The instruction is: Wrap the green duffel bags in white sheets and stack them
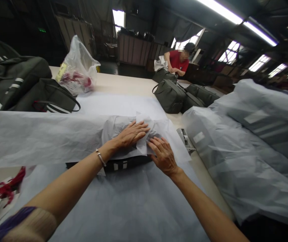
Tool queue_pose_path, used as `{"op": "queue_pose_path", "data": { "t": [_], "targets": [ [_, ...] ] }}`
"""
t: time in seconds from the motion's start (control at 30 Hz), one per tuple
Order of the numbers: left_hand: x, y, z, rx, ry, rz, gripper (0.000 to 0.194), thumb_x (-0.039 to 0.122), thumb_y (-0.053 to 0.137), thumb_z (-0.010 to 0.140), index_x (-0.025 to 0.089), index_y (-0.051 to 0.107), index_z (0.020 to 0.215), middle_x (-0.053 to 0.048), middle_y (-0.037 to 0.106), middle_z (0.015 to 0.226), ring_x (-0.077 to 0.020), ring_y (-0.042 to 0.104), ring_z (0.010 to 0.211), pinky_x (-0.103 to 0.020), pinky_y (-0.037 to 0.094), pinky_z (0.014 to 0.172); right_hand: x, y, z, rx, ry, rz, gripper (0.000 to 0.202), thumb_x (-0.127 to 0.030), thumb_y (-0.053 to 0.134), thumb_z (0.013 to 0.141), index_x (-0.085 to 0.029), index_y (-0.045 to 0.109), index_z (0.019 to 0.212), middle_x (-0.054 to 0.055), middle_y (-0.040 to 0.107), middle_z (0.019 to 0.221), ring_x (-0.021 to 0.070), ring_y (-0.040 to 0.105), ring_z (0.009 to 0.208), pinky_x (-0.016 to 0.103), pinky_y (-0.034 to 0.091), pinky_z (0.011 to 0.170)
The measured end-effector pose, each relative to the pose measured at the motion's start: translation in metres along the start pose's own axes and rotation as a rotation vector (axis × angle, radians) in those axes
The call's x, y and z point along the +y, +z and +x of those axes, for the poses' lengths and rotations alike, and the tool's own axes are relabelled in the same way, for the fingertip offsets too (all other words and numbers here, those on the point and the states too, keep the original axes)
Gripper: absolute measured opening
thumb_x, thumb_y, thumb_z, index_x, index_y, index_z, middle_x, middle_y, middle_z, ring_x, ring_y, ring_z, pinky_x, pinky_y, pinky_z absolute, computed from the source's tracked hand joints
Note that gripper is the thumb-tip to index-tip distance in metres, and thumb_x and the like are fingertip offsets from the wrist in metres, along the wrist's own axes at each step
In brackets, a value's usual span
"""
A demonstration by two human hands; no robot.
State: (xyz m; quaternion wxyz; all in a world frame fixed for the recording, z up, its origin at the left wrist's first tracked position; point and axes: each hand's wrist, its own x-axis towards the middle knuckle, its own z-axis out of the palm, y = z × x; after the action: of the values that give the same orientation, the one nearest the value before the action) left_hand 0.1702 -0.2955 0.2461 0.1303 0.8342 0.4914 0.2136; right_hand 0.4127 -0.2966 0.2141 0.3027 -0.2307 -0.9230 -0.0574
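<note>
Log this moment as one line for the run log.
left hand: flat on tissue paper over dark bag | right hand: pressing paper edge | co-worker: far table end

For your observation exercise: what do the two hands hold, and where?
Neither grips; left hand and right hand press flat on white tissue paper over a dark bag.

Thin white tissue paper (58, 134), matt, creased, translucent over dark bag (126, 164) of woven cloth. At 3 o'clock, wrapped bags (247, 148) in frosted, faintly glossy plastic. At 11 o'clock, crinkled clear plastic bag (79, 65).
</note>
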Motion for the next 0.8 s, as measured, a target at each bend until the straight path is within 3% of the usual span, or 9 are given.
{"op": "queue_pose_path", "data": {
  "t": [0.07,0.17,0.33,0.43,0.5,0.6,0.67,0.8],
  "targets": [
    [-0.001,-0.001,-0.001,0.009,0.016,-0.028,0.045,0.033,0.025,0.102,0.024,0.055,0.134,-0.007,0.048,0.149,-0.0225,0.031,0.145,-0.052,0.017,0.121,0.003,0.001,0.001,0.053,-0.009,-0.01,0.034,-0.011,0.053,0.092,-0.023,0.062,0.122,0.005,0.071,0.112,0.0219,0.059,0.117,0.045,0.037,0.112],
    [-0.002,-0.002,-0.002,0.053,0.023,-0.059,0.044,0.029,0.025,0.102,0.024,0.063,0.125,-0.007,0.057,0.141,-0.0213,0.04,0.14,-0.05,0.021,0.121,0.008,-0.016,0.004,0.086,-0.086,-0.028,0.027,-0.008,0.054,0.091,-0.023,0.067,0.109,0.001,0.074,0.094,0.0179,0.065,0.102,0.041,0.039,0.109],
    [-0.001,0.001,-0.002,0.151,0.08,-0.031,0.035,0.04,0.041,0.099,0.024,0.066,0.117,-0.007,0.062,0.134,-0.0228,0.047,0.135,-0.049,0.028,0.119,0.013,-0.046,0.01,-0.035,-0.218,-0.062,0.021,-0.01,0.055,0.092,-0.021,0.067,0.105,0.001,0.073,0.089,0.0167,0.065,0.097,0.043,0.036,0.112],
    [0.0,0.004,-0.007,0.161,0.089,0.037,0.033,0.037,0.041,0.099,0.022,0.065,0.118,-0.008,0.061,0.135,-0.0209,0.049,0.133,-0.046,0.03,0.118,0.019,-0.044,0.005,-0.101,-0.247,-0.061,0.022,-0.009,0.052,0.093,-0.021,0.068,0.104,0.001,0.073,0.089,0.0156,0.065,0.096,0.043,0.035,0.112],
    [0.001,0.006,-0.013,0.106,0.095,0.119,0.037,0.035,0.041,0.1,0.021,0.057,0.129,-0.01,0.054,0.143,-0.0213,0.044,0.137,-0.046,0.027,0.119,0.023,-0.039,0.001,-0.122,-0.214,-0.042,0.022,-0.01,0.051,0.094,-0.023,0.069,0.101,0.0,0.072,0.088,0.0153,0.065,0.095,0.044,0.035,0.112],
    [0.003,0.007,-0.025,0.002,0.109,0.214,0.047,0.032,0.04,0.1,0.02,0.038,0.145,-0.011,0.039,0.155,-0.0218,0.029,0.146,-0.048,0.018,0.122,0.022,-0.036,0.001,-0.093,-0.104,0.024,0.017,-0.019,0.057,0.093,-0.025,0.069,0.102,0.002,0.073,0.098,0.0187,0.064,0.102,0.047,0.034,0.114],
    [0.004,0.007,-0.03,-0.032,0.111,0.222,0.05,0.03,0.04,0.099,0.019,0.033,0.148,-0.011,0.034,0.157,-0.0218,0.024,0.148,-0.049,0.016,0.122,0.014,-0.035,0.01,-0.031,-0.027,0.08,0.022,-0.024,0.057,0.093,-0.024,0.067,0.113,0.004,0.071,0.111,0.0214,0.061,0.113,0.048,0.033,0.115],
    [0.002,0.007,-0.031,0.037,0.103,0.119,0.047,0.026,0.043,0.096,0.018,0.039,0.143,-0.013,0.041,0.153,-0.0219,0.032,0.144,-0.049,0.02,0.122,-0.012,-0.016,0.035,0.042,0.053,0.112,0.042,-0.028,0.045,0.099,-0.017,0.048,0.14,0.011,0.055,0.14,0.0234,0.045,0.135,0.047,0.031,0.118]
  ]
}}
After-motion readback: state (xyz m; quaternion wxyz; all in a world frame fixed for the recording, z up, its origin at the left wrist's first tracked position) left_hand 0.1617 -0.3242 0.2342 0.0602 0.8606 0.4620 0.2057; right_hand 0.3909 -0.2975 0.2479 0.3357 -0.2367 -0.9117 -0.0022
